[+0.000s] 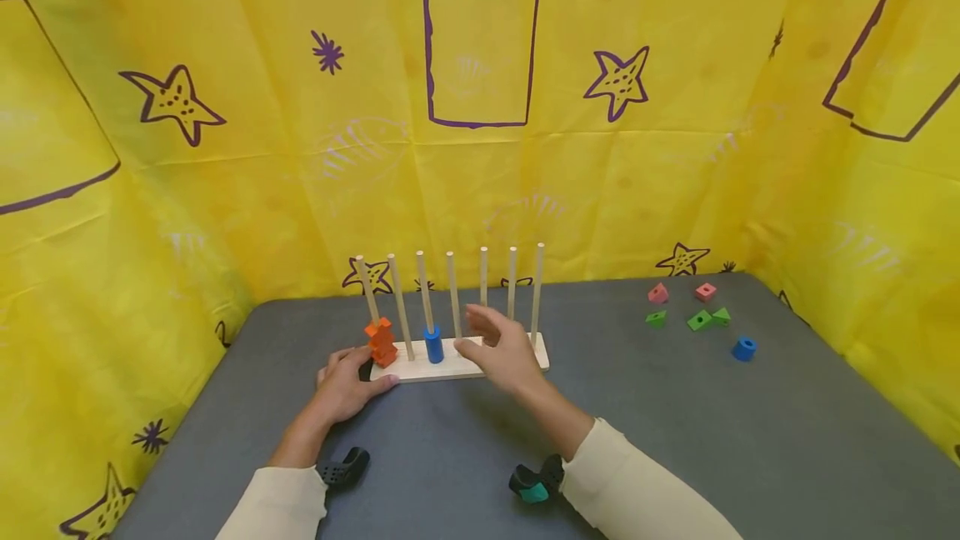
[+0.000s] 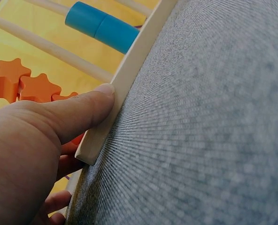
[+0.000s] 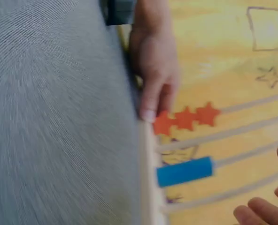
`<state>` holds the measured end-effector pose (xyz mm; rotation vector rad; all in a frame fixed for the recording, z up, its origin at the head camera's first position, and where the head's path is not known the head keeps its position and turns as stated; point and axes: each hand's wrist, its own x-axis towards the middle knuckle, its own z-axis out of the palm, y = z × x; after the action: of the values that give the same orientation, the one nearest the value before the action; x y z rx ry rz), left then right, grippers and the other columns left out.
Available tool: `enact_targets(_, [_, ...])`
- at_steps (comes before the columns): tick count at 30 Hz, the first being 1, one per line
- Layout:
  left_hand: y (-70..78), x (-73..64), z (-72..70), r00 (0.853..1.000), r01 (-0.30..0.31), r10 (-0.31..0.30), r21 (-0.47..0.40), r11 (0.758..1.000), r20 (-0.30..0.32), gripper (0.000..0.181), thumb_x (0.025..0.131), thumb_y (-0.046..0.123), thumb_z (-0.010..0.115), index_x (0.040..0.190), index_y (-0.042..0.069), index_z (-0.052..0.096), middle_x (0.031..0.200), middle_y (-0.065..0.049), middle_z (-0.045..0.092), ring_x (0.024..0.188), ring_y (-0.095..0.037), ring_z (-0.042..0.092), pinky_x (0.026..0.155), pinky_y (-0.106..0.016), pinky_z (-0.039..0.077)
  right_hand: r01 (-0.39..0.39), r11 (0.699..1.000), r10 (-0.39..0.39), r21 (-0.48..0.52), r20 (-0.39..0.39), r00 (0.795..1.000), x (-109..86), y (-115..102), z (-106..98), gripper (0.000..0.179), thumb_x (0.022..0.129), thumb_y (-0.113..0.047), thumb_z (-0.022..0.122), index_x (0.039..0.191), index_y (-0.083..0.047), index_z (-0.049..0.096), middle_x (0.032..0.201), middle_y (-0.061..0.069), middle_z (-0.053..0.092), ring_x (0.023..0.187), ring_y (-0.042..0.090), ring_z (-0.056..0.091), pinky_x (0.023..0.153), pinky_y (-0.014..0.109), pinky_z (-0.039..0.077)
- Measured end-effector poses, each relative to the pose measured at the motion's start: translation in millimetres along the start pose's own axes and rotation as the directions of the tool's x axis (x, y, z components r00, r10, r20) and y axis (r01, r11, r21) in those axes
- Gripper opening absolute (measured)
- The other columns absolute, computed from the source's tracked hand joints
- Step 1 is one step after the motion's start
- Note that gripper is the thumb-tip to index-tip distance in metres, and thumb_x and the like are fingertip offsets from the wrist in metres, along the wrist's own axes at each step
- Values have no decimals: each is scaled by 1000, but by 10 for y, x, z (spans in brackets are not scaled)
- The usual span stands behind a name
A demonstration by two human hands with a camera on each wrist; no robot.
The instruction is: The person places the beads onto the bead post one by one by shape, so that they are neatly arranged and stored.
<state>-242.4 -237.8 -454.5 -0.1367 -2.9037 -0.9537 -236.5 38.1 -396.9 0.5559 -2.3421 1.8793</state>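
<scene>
A wooden peg stand with several upright pegs rests on the table. My left hand holds the stand's left end. Its thumb presses the base's front edge, and the other fingers reach behind. Three orange star beads are stacked on the leftmost peg. On the third peg sit two blue cylinder beads, one atop the other. My right hand hovers before the pegs right of the blue beads, fingers spread and loosely bent, with nothing between them. It hides the lower part of some pegs.
Loose beads lie on the grey table to the right: pink ones, green ones and a blue cylinder. A yellow patterned cloth hangs behind the table and along both sides. Dark straps circle both wrists.
</scene>
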Motion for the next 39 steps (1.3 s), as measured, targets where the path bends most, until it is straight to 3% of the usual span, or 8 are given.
enact_targets(12, [-1, -7, 8, 1000, 4, -4, 0, 1000, 4, 72, 83, 41, 75, 138, 1, 51, 136, -23, 49, 129, -44, 26, 97, -61, 13, 191, 977, -196, -96, -42, 980, -288, -227, -762, 45, 87, -14, 73, 129, -5, 58, 125, 10, 60, 116, 27, 55, 94, 49, 42])
enact_targets(21, [3, -12, 19, 1000, 7, -7, 6, 1000, 2, 74, 83, 41, 75, 139, 1, 50, 136, -24, 49, 129, -45, 25, 97, -62, 13, 237, 951, -257, -198, -83, 963, -450, -306, -1169, 42, 87, -8, 73, 127, -6, 60, 120, 6, 63, 111, 22, 58, 91, 47, 46])
enact_targets(27, [-6, -19, 14, 1000, 10, -10, 8, 1000, 1, 73, 83, 40, 75, 139, 1, 50, 136, -24, 49, 129, -45, 26, 97, -62, 14, 260, 932, -292, -254, -97, 951, -535, -319, -1330, 42, 86, -6, 73, 126, -4, 60, 119, 7, 64, 109, 20, 59, 90, 34, 47])
enact_targets(33, [-18, -27, 5, 1000, 10, -10, 8, 1000, 3, 72, 83, 41, 75, 139, 1, 50, 135, -24, 50, 129, -45, 26, 97, -62, 14, 306, 908, -352, -285, -124, 928, -640, -342, -1493, 42, 85, 3, 72, 125, -4, 61, 114, 10, 66, 103, 18, 61, 86, 25, 47])
enact_targets(39, [1, -21, 10, 1000, 5, -5, 5, 1000, 2, 72, 83, 41, 75, 138, 1, 51, 134, -24, 50, 129, -44, 26, 97, -61, 14, 359, 869, -435, -342, -179, 883, -760, -312, -1751, 47, 82, 14, 68, 126, -1, 60, 110, 17, 65, 100, 15, 61, 83, 20, 46])
